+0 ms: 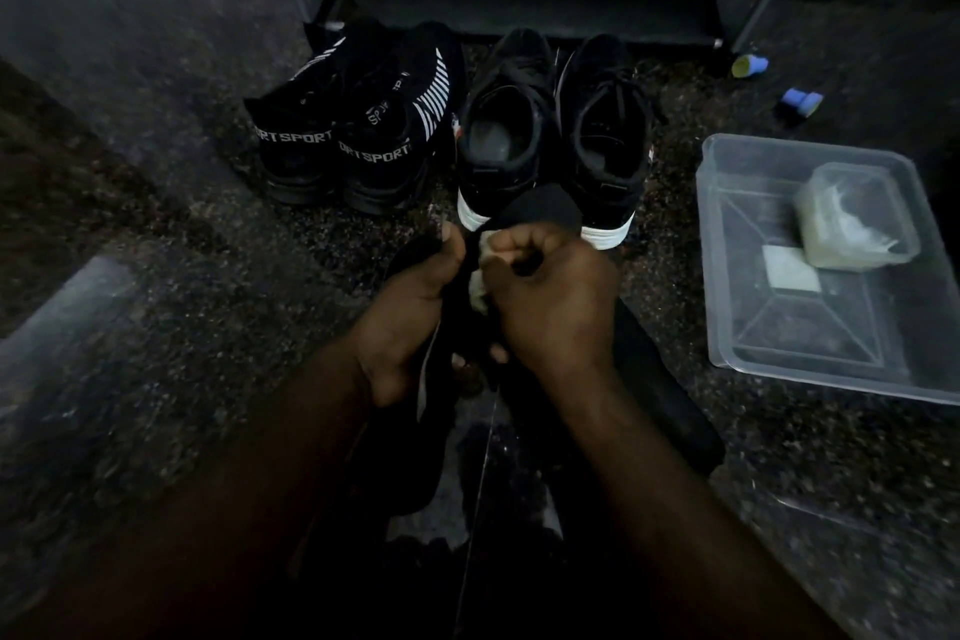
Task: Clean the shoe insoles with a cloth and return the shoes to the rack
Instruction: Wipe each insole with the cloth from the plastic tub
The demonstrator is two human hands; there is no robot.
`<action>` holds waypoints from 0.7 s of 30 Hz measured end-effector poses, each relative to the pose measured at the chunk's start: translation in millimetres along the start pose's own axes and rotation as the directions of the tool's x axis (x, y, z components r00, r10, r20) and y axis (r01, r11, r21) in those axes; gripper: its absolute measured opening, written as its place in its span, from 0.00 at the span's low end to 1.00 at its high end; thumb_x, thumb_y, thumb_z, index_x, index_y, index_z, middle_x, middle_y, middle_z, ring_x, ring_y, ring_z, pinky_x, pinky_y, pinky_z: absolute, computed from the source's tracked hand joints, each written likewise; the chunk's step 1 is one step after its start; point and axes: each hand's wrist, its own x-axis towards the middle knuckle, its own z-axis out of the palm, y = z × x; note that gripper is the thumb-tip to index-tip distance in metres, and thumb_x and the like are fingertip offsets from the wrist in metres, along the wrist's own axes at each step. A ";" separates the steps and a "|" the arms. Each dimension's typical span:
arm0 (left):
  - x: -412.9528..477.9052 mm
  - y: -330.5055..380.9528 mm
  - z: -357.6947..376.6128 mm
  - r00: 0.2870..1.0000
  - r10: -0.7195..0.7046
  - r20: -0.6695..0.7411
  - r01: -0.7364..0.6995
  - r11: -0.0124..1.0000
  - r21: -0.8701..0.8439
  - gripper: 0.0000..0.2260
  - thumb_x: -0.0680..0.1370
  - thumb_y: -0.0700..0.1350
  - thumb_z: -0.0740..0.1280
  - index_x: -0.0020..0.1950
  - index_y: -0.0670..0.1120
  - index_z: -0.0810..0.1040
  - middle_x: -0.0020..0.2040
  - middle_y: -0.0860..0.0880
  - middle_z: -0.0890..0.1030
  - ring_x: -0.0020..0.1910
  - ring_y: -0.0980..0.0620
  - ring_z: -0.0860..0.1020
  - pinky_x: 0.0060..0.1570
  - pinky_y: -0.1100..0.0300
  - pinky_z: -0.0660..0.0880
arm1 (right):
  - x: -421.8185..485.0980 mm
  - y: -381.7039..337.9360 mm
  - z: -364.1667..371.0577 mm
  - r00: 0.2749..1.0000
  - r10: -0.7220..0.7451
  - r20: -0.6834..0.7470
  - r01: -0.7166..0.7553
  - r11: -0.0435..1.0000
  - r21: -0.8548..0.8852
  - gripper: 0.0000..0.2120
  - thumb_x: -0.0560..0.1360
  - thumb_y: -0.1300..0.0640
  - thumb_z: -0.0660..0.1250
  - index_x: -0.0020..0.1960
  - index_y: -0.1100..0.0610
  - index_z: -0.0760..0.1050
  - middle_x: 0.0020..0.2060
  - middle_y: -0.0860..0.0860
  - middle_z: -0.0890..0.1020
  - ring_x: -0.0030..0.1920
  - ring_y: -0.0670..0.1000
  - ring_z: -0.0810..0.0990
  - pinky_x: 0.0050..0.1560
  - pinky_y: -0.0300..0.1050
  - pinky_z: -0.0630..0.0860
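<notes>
- At the lower centre of the frame, the left hand (415, 296) held a black insole (545, 208) with its fingers curled round the edge. The insole's rounded tip stuck out above both hands.
- The right hand (550, 296) was balled tight round a pale cloth (480, 286) and pressed it against that insole, so the wiping looked to be under way.
- Just right of the right wrist, a second dark strip (660, 390) lay on the floor (156, 224). It was probably another insole, but the dim light left that uncertain, and whether it was clean could not be told.
- At the right edge sat a clear plastic tray (805, 327) with a small tub (852, 218) inside.
- Past the hands, at the centre, stood the white-soled black sneakers (519, 135), and left of them the black sport shoes (353, 140), both pairs on the floor.
- At the top of the frame the rack (519, 10) showed a bare bottom shelf. No shoes had gone back to it, so the refitting of the insoles and the racking of both pairs were left to do.
</notes>
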 end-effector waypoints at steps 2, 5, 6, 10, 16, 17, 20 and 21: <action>0.7 1.5 -1.6 0.999 0.046 -0.004 -0.047 0.994 -0.096 0.28 0.85 0.64 0.51 0.53 0.48 0.86 0.48 0.44 0.86 0.41 0.48 0.85 0.39 0.57 0.80 | -9.0 -4.3 11.1 0.996 -0.079 0.051 0.080 0.997 -0.002 0.08 0.71 0.64 0.75 0.47 0.53 0.84 0.39 0.46 0.87 0.37 0.41 0.85 0.42 0.44 0.84; 0.3 1.8 -2.0 0.999 0.020 -0.050 -0.021 1.000 -0.021 0.29 0.84 0.66 0.52 0.62 0.46 0.83 0.47 0.43 0.86 0.37 0.48 0.84 0.34 0.58 0.79 | -3.9 -1.8 6.8 0.993 -0.121 -0.008 0.120 0.991 -0.061 0.09 0.71 0.63 0.74 0.46 0.50 0.84 0.39 0.45 0.87 0.38 0.41 0.85 0.44 0.42 0.83; 0.1 -0.7 -1.3 0.997 0.000 -0.077 0.003 0.999 0.038 0.31 0.83 0.67 0.52 0.63 0.45 0.81 0.43 0.43 0.85 0.31 0.48 0.82 0.27 0.61 0.76 | 1.4 1.7 1.2 0.991 -0.119 -0.053 0.113 0.988 -0.109 0.08 0.72 0.62 0.74 0.46 0.49 0.84 0.39 0.45 0.87 0.38 0.42 0.84 0.45 0.41 0.82; 0.0 -6.9 3.9 0.994 -0.047 -0.096 0.057 0.993 0.102 0.33 0.80 0.71 0.54 0.62 0.46 0.82 0.37 0.40 0.81 0.25 0.47 0.76 0.21 0.65 0.67 | 14.8 9.8 -16.9 0.987 -0.083 -0.141 0.050 0.974 -0.220 0.05 0.74 0.59 0.72 0.46 0.50 0.85 0.40 0.46 0.87 0.40 0.46 0.85 0.50 0.47 0.83; 1.7 0.4 -3.4 0.999 0.020 -0.046 -0.025 0.993 -0.114 0.29 0.83 0.67 0.55 0.65 0.46 0.79 0.60 0.40 0.81 0.57 0.40 0.80 0.63 0.45 0.76 | -7.4 -4.6 11.0 0.968 -0.249 -0.006 0.245 0.958 -0.151 0.06 0.71 0.60 0.73 0.46 0.51 0.84 0.38 0.46 0.87 0.37 0.44 0.85 0.41 0.46 0.82; 1.2 1.4 -3.7 0.998 0.022 -0.067 -0.029 0.994 -0.107 0.29 0.82 0.67 0.56 0.67 0.46 0.79 0.63 0.39 0.80 0.61 0.39 0.78 0.68 0.43 0.72 | -7.6 -4.1 12.1 0.962 -0.273 -0.023 0.266 0.950 -0.163 0.06 0.71 0.60 0.73 0.46 0.50 0.83 0.38 0.46 0.87 0.38 0.44 0.85 0.42 0.46 0.82; -0.3 1.7 2.2 0.992 -0.004 -0.127 0.010 0.999 0.046 0.31 0.83 0.68 0.53 0.64 0.45 0.81 0.46 0.43 0.84 0.35 0.46 0.83 0.33 0.58 0.79 | 4.1 5.5 -2.2 0.961 -0.239 -0.138 0.205 0.953 -0.224 0.06 0.73 0.60 0.72 0.46 0.51 0.83 0.38 0.47 0.86 0.38 0.47 0.84 0.43 0.42 0.80; -1.0 0.9 5.8 0.991 -0.008 -0.135 0.020 0.996 0.086 0.32 0.83 0.67 0.53 0.65 0.43 0.80 0.39 0.43 0.83 0.26 0.49 0.79 0.24 0.63 0.73 | 10.3 9.8 -10.5 0.963 -0.208 -0.168 0.165 0.956 -0.242 0.05 0.73 0.60 0.72 0.46 0.51 0.83 0.37 0.47 0.86 0.38 0.46 0.84 0.43 0.39 0.79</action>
